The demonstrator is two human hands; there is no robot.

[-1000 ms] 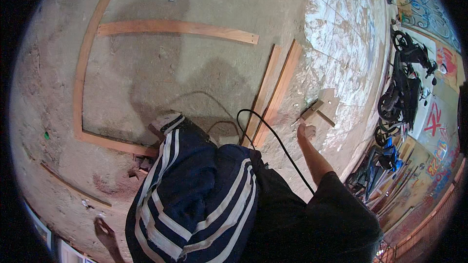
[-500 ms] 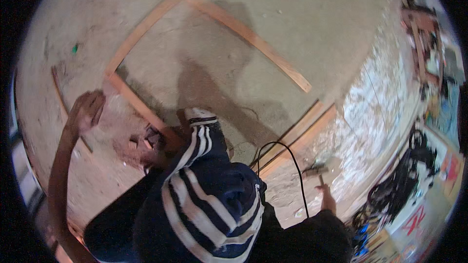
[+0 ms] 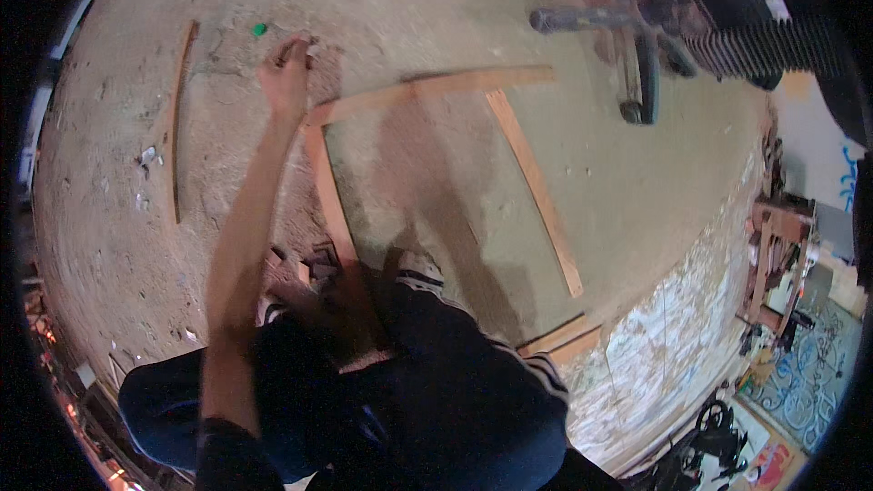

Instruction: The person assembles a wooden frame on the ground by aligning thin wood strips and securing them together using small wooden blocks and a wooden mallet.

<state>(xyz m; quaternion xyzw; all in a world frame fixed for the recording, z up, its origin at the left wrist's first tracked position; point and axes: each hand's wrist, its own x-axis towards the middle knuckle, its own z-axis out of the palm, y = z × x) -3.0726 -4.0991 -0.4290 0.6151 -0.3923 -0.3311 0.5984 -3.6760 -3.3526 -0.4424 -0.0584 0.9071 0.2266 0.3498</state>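
Note:
My left hand is stretched far out over the dusty floor, just beyond the near corner of a wooden slat frame. Its fingers are bent toward the ground beside a small pale scrap; whether they hold anything is unclear. A small green object lies a little past the hand. The frame's left slat runs back to my crouched legs in dark striped trousers. Its right slat lies parallel. My right hand is out of view.
A loose slat lies to the left. Two more slats rest by my right knee, next to a white-spattered patch of floor. Dark machinery with a ribbed hose stands at the top right. Clutter lines the right wall.
The view has swung left and the frame now lies ahead. My left arm has reached forward from the floor at my side to the frame's corner. My right hand and the black cable have left the picture.

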